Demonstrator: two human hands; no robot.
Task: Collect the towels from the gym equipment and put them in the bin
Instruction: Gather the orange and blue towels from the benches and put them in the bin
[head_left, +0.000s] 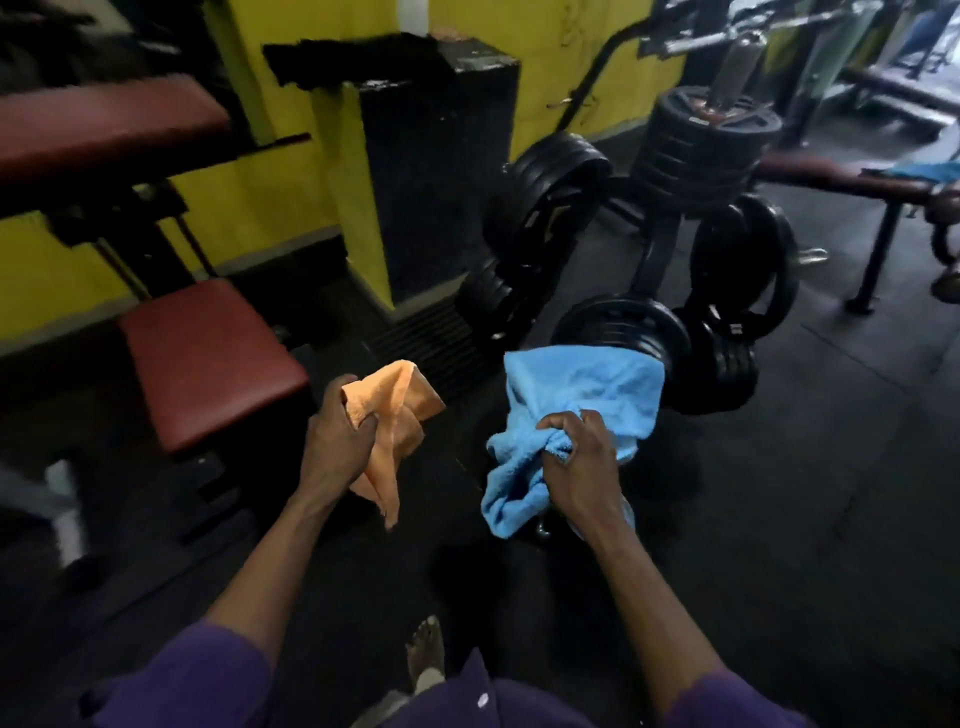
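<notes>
A: What are the hands doing?

B: The left hand (337, 441) is gripping a crumpled orange cloth towel (397, 415), low centre of the frame; the right hand (576, 462) is clutching a fluffy blue terry towel (582, 384) just beside it.

A: Anything left?

B: Another light-blue towel (930, 170) is lying on the maroon padded bench (831, 179) at the far right edge, nearer the right hand. No bin is showing.
</notes>
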